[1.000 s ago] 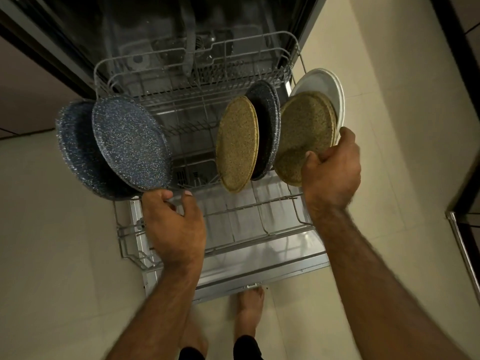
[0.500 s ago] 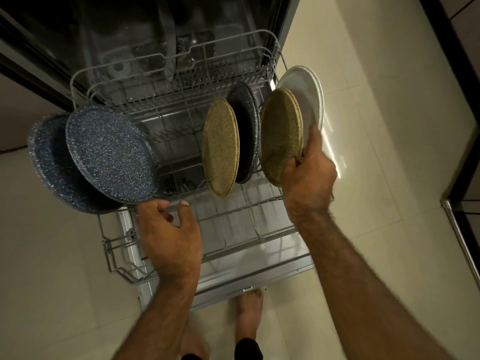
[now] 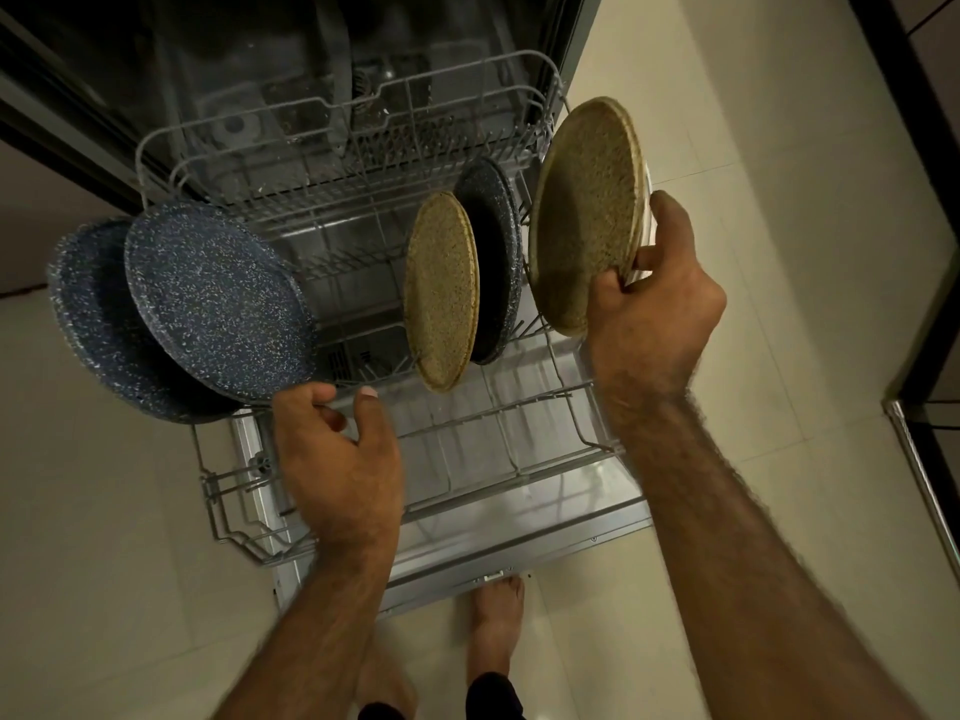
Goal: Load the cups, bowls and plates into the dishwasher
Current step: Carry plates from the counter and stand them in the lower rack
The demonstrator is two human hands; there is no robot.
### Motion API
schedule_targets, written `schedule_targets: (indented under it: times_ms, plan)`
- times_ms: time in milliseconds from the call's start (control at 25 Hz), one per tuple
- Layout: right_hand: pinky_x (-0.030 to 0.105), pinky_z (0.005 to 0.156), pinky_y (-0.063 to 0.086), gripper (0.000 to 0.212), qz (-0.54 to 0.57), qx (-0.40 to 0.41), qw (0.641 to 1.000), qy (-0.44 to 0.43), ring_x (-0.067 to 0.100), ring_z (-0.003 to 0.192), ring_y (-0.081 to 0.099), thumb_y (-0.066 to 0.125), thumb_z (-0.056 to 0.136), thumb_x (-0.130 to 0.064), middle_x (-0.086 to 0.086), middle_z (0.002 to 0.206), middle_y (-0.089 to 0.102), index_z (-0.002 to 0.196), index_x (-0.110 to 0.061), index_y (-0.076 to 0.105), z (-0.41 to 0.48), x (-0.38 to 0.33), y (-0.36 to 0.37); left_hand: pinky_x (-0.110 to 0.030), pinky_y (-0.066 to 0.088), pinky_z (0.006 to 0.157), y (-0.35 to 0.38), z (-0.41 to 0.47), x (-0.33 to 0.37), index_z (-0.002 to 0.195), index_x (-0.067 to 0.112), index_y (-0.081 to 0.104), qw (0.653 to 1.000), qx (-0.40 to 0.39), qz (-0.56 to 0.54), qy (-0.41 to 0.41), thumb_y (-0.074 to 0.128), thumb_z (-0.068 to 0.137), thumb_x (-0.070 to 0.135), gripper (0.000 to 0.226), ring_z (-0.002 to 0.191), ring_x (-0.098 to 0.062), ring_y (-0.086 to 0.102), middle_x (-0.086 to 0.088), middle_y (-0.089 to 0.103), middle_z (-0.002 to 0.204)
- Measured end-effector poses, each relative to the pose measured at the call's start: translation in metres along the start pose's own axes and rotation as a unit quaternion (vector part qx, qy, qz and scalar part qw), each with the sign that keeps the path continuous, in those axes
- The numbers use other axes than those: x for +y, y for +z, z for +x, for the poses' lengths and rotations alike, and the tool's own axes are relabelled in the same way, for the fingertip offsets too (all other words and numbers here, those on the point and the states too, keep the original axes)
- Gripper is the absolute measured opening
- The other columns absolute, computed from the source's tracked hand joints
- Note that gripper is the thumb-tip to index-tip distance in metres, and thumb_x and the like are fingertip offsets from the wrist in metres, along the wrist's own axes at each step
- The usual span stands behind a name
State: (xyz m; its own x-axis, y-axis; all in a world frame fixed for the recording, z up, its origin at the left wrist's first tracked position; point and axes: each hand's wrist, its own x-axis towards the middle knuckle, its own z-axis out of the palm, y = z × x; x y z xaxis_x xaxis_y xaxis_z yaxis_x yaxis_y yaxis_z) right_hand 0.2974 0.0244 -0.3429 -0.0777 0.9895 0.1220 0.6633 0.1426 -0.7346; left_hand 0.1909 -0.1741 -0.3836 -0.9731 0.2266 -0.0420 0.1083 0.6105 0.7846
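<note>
My left hand [image 3: 337, 459] grips the lower rims of two blue speckled plates [image 3: 218, 309], held tilted at the left of the pulled-out lower rack [image 3: 498, 413]. My right hand [image 3: 649, 314] holds a tan speckled plate [image 3: 582, 215] upright above the rack's right side. Only a thin edge of a white plate [image 3: 647, 200] shows behind the tan one. In the rack, a second tan plate [image 3: 441, 293] stands on edge, and a dark blue plate [image 3: 493, 262] stands right behind it.
The dishwasher door [image 3: 519, 553] lies open and flat under the rack, with my bare feet [image 3: 498, 615] at its front edge. The dark tub [image 3: 311, 70] is behind. Pale floor tiles [image 3: 753, 148] lie on both sides, and a dark cabinet with a metal edge [image 3: 919, 459] stands at the right.
My right hand has turned the tan plate more edge-on and lifted it, so the white plate behind is almost hidden. The left hand with the blue plates has barely moved.
</note>
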Motion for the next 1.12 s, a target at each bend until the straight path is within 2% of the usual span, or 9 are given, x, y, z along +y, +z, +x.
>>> schedule_targets:
  times_ms: [120, 280, 440, 560, 680, 800, 920, 1040, 1120]
  plan:
    - [0.019, 0.077, 0.056, 0.067, 0.007, 0.01, 1.0, -0.007, 0.011, 0.081, 0.069, 0.065, 0.085, -0.007, -0.013, 0.093, 0.061, 0.147, -0.025, 0.047, 0.0, -0.004, -0.005, -0.026, 0.044, 0.066, 0.001, 0.003, 0.002, 0.106, 0.018, 0.052, 1.0, -0.003, -0.005, 0.002, 0.066, 0.091, 0.035, 0.026, 0.078, -0.026, 0.058, -0.01, 0.057, 0.087]
    - [0.034, 0.078, 0.063, 0.068, 0.003, -0.019, 1.0, -0.013, 0.012, 0.086, 0.07, 0.067, 0.086, -0.01, -0.005, 0.1, 0.069, 0.147, -0.028, 0.045, -0.003, 0.002, 0.01, -0.032, 0.051, 0.066, 0.001, 0.004, 0.006, 0.108, 0.017, 0.053, 1.0, 0.001, -0.008, 0.013, 0.065, 0.092, 0.037, 0.029, 0.079, -0.026, 0.061, -0.01, 0.061, 0.09]
    - [0.023, 0.082, 0.055, 0.067, -0.055, -0.04, 0.997, -0.032, 0.013, 0.087, 0.068, 0.069, 0.087, -0.011, -0.001, 0.102, 0.072, 0.147, -0.028, 0.045, -0.003, 0.009, 0.019, -0.035, 0.053, 0.068, 0.004, 0.009, 0.01, 0.109, 0.014, 0.054, 0.999, -0.006, -0.025, 0.03, 0.064, 0.092, 0.037, 0.03, 0.08, -0.026, 0.06, -0.012, 0.061, 0.093]
    - [0.026, 0.081, 0.058, 0.068, -0.056, -0.07, 0.996, -0.022, 0.014, 0.089, 0.068, 0.068, 0.086, -0.011, 0.0, 0.105, 0.072, 0.147, -0.028, 0.043, -0.007, 0.019, 0.015, -0.043, 0.054, 0.07, 0.006, 0.012, 0.01, 0.11, 0.012, 0.054, 0.999, -0.003, -0.023, 0.035, 0.064, 0.093, 0.036, 0.031, 0.079, -0.026, 0.06, -0.013, 0.061, 0.091]
    - [0.026, 0.079, 0.058, 0.065, -0.078, -0.108, 0.991, -0.035, 0.018, 0.09, 0.069, 0.066, 0.089, -0.01, 0.004, 0.107, 0.072, 0.148, -0.025, 0.041, -0.023, 0.028, 0.018, -0.039, 0.054, 0.069, 0.005, 0.01, 0.012, 0.11, 0.012, 0.054, 0.999, -0.005, -0.031, 0.033, 0.065, 0.093, 0.035, 0.031, 0.078, -0.024, 0.06, -0.011, 0.061, 0.091]
    - [0.031, 0.084, 0.059, 0.063, -0.072, -0.088, 0.993, -0.041, 0.019, 0.092, 0.068, 0.067, 0.091, -0.012, 0.006, 0.108, 0.071, 0.147, -0.023, 0.042, -0.026, 0.033, 0.023, -0.033, 0.052, 0.067, 0.004, 0.004, 0.01, 0.11, 0.011, 0.055, 0.999, -0.008, -0.031, 0.036, 0.065, 0.092, 0.035, 0.031, 0.079, -0.023, 0.06, -0.009, 0.061, 0.091]
    - [0.029, 0.084, 0.057, 0.063, -0.066, -0.105, 0.992, -0.02, 0.015, 0.092, 0.068, 0.067, 0.092, -0.014, 0.003, 0.108, 0.071, 0.147, -0.025, 0.039, -0.028, 0.039, 0.021, -0.019, 0.045, 0.063, 0.001, -0.001, 0.003, 0.109, 0.011, 0.055, 0.999, -0.017, -0.03, 0.027, 0.065, 0.093, 0.035, 0.031, 0.079, -0.022, 0.061, -0.008, 0.062, 0.092]
    - [0.035, 0.086, 0.06, 0.069, -0.062, -0.137, 0.989, -0.001, 0.015, 0.096, 0.069, 0.07, 0.09, -0.015, 0.001, 0.113, 0.07, 0.147, -0.031, 0.034, -0.036, 0.047, 0.018, -0.012, 0.043, 0.063, -0.004, -0.006, 0.001, 0.107, 0.015, 0.054, 0.999, -0.025, -0.034, 0.023, 0.066, 0.093, 0.033, 0.025, 0.08, -0.023, 0.061, -0.011, 0.062, 0.094]
    - [0.039, 0.09, 0.06, 0.078, -0.048, -0.136, 0.989, 0.016, 0.016, 0.103, 0.068, 0.076, 0.088, -0.016, 0.002, 0.122, 0.067, 0.15, -0.029, 0.032, -0.04, 0.05, 0.016, -0.014, 0.045, 0.064, -0.008, -0.009, -0.001, 0.107, 0.017, 0.053, 0.998, -0.032, -0.039, 0.027, 0.066, 0.093, 0.033, 0.024, 0.081, -0.023, 0.061, -0.012, 0.062, 0.094]
